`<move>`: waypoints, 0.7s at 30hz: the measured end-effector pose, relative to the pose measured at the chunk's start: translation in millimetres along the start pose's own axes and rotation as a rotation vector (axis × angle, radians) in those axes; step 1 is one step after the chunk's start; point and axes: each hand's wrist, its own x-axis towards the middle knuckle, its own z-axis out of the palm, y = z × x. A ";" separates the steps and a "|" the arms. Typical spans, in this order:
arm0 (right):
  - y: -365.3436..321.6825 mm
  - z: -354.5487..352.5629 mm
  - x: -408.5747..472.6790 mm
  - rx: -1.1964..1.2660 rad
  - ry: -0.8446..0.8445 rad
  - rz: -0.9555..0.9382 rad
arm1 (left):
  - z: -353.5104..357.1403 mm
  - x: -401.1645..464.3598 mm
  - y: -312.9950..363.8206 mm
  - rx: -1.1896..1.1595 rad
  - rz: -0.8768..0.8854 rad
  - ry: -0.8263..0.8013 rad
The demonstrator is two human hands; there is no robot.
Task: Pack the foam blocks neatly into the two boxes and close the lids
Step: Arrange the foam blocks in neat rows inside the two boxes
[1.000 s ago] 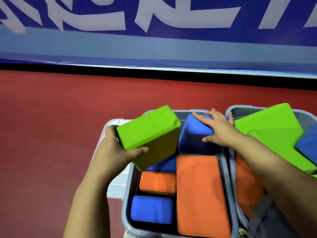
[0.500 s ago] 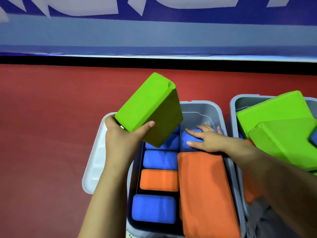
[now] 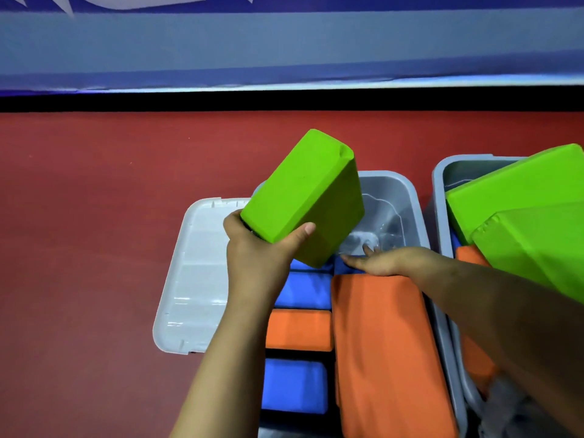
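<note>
My left hand [image 3: 256,248] grips a green foam block [image 3: 306,197] and holds it tilted above the far left part of the left grey box [image 3: 407,197]. My right hand [image 3: 379,260] lies flat with straight fingers on a blue block [image 3: 343,267] deep at the far end of that box. The box also holds a large orange block [image 3: 385,349], a small orange block [image 3: 298,330] and small blue blocks [image 3: 294,385]. The right grey box [image 3: 442,172] holds two big green blocks [image 3: 521,197] piled above its rim and orange blocks [image 3: 471,257] beneath.
A grey lid [image 3: 196,279] lies flat on the red floor [image 3: 94,248] just left of the left box. A blue and white banner wall [image 3: 284,42] runs across the back, with a black strip at its base.
My right hand has pushed the blue block down flat into the box's far end. My left hand has lifted and tilted the green block more upright, revealing more small blocks below.
</note>
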 end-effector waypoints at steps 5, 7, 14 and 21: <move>10.2 -4.7 7.9 0.429 0.010 -0.132 | 7.0 7.2 1.1 0.016 0.019 -0.007; 12.3 -22.0 5.5 0.761 0.262 -0.160 | 9.5 7.0 3.8 0.037 0.030 -0.003; -52.1 -117.6 -125.4 0.634 0.645 -0.736 | 14.2 -3.8 9.3 0.147 0.144 -0.052; -69.2 -29.2 -166.1 -0.427 0.642 -0.416 | 2.4 -22.3 6.0 0.401 0.336 -0.208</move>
